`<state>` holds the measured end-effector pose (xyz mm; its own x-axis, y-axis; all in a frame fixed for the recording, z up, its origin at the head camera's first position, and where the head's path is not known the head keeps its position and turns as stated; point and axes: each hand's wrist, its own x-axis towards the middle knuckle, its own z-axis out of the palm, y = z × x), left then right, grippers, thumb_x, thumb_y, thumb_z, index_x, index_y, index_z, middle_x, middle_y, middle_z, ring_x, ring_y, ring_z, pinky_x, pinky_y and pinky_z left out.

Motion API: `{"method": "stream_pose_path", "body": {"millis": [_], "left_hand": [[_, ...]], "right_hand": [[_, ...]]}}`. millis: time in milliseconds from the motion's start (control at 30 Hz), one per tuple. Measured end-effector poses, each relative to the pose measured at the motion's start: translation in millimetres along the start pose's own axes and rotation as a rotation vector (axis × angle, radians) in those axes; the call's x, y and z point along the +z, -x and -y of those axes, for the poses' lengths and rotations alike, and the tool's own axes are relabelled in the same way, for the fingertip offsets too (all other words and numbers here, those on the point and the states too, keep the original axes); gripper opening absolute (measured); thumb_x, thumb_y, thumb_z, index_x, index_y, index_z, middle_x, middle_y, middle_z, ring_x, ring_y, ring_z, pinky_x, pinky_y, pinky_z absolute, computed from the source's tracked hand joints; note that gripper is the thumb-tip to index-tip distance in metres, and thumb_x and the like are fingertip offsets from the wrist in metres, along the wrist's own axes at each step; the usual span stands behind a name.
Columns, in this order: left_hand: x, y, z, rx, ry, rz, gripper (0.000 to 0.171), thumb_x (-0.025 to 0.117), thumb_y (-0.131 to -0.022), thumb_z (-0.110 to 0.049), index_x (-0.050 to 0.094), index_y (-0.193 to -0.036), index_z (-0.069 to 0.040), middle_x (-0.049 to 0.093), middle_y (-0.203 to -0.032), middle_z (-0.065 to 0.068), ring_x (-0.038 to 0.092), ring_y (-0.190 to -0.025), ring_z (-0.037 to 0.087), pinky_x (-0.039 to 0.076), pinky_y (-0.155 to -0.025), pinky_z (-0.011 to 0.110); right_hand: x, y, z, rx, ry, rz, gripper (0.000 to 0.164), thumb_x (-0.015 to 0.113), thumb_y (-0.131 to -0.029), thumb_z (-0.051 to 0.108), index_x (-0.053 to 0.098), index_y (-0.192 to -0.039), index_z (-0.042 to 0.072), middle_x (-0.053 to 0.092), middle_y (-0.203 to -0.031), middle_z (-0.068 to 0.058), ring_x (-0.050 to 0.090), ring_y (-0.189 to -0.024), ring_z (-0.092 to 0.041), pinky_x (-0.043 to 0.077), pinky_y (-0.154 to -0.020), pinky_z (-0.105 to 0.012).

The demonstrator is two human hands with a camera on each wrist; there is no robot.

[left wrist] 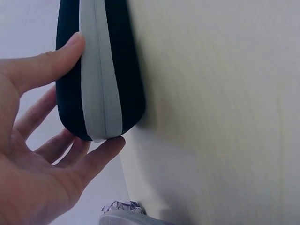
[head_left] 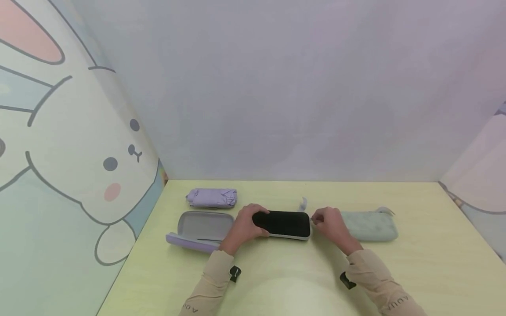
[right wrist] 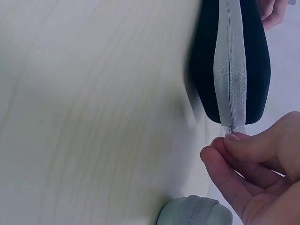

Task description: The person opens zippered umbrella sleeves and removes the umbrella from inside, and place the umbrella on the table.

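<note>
A black zippered case (head_left: 286, 224) with a pale grey zipper band lies in the middle of the table. My left hand (head_left: 244, 226) grips its left end, thumb on the near side and fingers behind; the left wrist view shows the thumb touching the band (left wrist: 97, 75). At the other end my right hand (head_left: 330, 223) pinches the zipper's end between thumb and fingers. In the right wrist view the zipper (right wrist: 230, 70) looks closed along its visible length, and the fingertips hide most of the pull.
Right of the hands lies a pale green zippered case (head_left: 371, 227). On the left rests a grey tray-like case (head_left: 205, 224) with a lilac edge (head_left: 191, 243), and behind it a crumpled lilac package (head_left: 212, 198). A small curled strip (head_left: 303, 204) is behind the black case.
</note>
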<state>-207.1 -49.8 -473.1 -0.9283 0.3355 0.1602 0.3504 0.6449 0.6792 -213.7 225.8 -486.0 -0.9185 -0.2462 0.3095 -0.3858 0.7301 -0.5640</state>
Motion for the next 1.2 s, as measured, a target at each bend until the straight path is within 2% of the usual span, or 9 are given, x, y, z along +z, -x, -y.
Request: {"method": "stream_pose_path", "body": {"millis": [233, 467, 767, 1200], "left_hand": [[1.5, 0.0, 1.4, -0.036, 0.008, 0.01, 0.053, 0.09, -0.06, -0.013, 0.068, -0.107, -0.013, 0.06, -0.119, 0.004, 0.051, -0.115, 0.028, 0.04, -0.096, 0.042], [2.5, 0.8, 1.2, -0.027, -0.011, 0.001, 0.052, 0.09, -0.059, -0.015, 0.068, -0.106, -0.015, 0.061, -0.118, 0.003, 0.051, -0.114, 0.027, 0.04, -0.097, 0.042], [3.0, 2.1, -0.6, -0.025, 0.005, -0.017, 0.051, 0.089, -0.061, -0.014, 0.068, -0.107, -0.014, 0.06, -0.119, 0.003, 0.051, -0.115, 0.026, 0.039, -0.097, 0.043], [3.3, 3.5, -1.5, -0.024, -0.003, -0.015, 0.051, 0.089, -0.061, -0.014, 0.067, -0.107, -0.015, 0.06, -0.12, 0.002, 0.05, -0.114, 0.025, 0.04, -0.095, 0.042]], "right_hand": [[0, 3, 1, -0.011, 0.002, -0.01, 0.028, 0.051, -0.062, -0.016, 0.069, -0.061, 0.005, 0.06, -0.058, 0.002, 0.042, -0.055, -0.011, 0.039, -0.055, -0.028], [0, 4, 1, -0.024, 0.009, -0.019, 0.029, 0.047, -0.061, -0.016, 0.065, -0.057, 0.007, 0.054, -0.056, 0.004, 0.039, -0.054, -0.011, 0.035, -0.054, -0.027], [3, 8, -2, -0.067, -0.007, -0.058, 0.031, 0.046, -0.059, -0.018, 0.065, -0.056, 0.007, 0.053, -0.055, 0.004, 0.036, -0.052, -0.009, 0.034, -0.053, -0.025], [3, 12, 0, -0.042, -0.003, -0.051, 0.032, 0.048, -0.061, -0.019, 0.07, -0.061, 0.005, 0.064, -0.061, -0.001, 0.041, -0.054, -0.009, 0.038, -0.054, -0.025]]}}
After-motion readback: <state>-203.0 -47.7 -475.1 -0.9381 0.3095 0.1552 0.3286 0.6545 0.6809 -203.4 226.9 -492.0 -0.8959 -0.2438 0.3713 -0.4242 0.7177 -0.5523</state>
